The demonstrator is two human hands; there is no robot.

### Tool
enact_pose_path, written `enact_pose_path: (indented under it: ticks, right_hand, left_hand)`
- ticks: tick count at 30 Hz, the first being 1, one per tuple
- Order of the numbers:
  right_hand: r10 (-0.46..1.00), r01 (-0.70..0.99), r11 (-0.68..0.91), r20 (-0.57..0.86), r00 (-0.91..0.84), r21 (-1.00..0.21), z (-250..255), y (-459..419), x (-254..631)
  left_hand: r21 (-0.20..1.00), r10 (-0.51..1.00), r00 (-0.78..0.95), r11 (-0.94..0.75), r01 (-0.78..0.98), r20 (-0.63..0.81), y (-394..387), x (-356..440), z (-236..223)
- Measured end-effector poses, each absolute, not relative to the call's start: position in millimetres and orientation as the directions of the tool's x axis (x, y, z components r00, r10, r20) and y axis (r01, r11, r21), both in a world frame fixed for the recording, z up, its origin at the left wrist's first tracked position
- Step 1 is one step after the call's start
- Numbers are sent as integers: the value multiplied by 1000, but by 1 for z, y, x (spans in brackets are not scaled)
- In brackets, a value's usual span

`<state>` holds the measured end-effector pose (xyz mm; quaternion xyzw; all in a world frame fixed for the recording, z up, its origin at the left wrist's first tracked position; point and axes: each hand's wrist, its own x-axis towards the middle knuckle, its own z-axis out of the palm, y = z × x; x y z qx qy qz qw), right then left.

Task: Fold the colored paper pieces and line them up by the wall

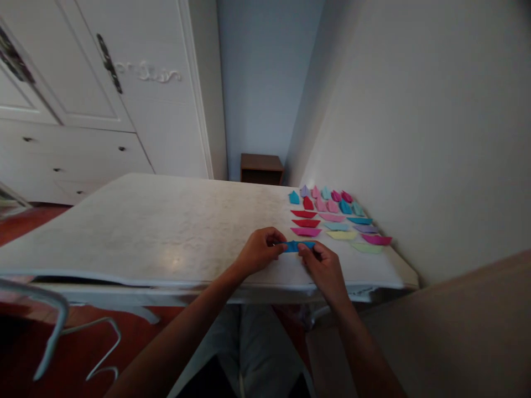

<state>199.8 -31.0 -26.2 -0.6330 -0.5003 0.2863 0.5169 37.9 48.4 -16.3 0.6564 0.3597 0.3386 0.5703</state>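
Observation:
Between my two hands is a blue folded paper boat (293,246), held low over the white table near its front edge. My left hand (262,250) pinches its left end with thumb and fingers. On the other end, my right hand (322,261) has its thumb on the near face and its fingers curled behind. Just beyond lie rows of flat paper boats, among them a magenta one (306,231), a pale yellow one (342,235) and a pale green one (367,248). Farther back stand smaller folded paper shapes, including a blue one (294,197) and a red one (307,203).
The white table (186,221) stretches far to the left. A white wardrobe (161,121) stands behind it, with a brown cabinet (262,162) at the back. A wall (415,138) borders the right side. A white metal frame (58,315) is at the lower left.

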Motion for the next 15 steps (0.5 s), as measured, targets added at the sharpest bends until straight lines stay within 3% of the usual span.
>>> enact_pose_path:
  ticks: [5, 15]
  right_hand:
    - [909, 352, 13, 158, 385, -936, -31, -40, 245]
    - [810, 394, -26, 212, 547, -919, -38, -42, 272]
  left_hand:
    - [941, 835, 541, -256, 221, 100, 47, 69, -20]
    - [666, 820, 545, -506, 549, 173, 39, 121, -11]
